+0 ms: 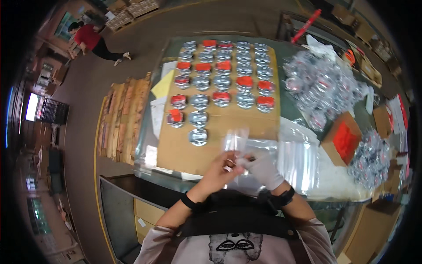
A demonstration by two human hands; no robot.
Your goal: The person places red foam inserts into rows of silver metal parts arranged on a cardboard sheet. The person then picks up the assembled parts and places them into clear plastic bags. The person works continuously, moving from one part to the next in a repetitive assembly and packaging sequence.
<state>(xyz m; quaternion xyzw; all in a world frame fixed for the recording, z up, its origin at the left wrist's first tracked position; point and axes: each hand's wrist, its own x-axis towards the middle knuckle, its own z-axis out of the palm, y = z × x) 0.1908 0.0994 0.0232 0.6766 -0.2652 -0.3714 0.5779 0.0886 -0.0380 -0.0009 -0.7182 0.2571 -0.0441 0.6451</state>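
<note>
My bare left hand [221, 170] and my white-gloved right hand [263, 170] meet at the near edge of the table. Between them is a clear plastic bag [237, 140], pinched by the fingers of both hands and standing up toward the far side. Motion blurs the bag and my fingertips. Under and beside my right hand lie more flat clear bags [299, 160]. Beyond my hands, rows of round silver metal parts [198, 119] stand on a cardboard sheet [176, 152]. Several of them carry red pieces [245, 82] on top.
At the right are a heap of plastic-wrapped parts [323, 83], a smaller wrapped heap [370, 160] and an open carton [329, 143] holding red pieces. Papers [157, 115] lie at the table's left. A wooden pallet [124, 119] is on the floor. A person in red [90, 39] walks at far left.
</note>
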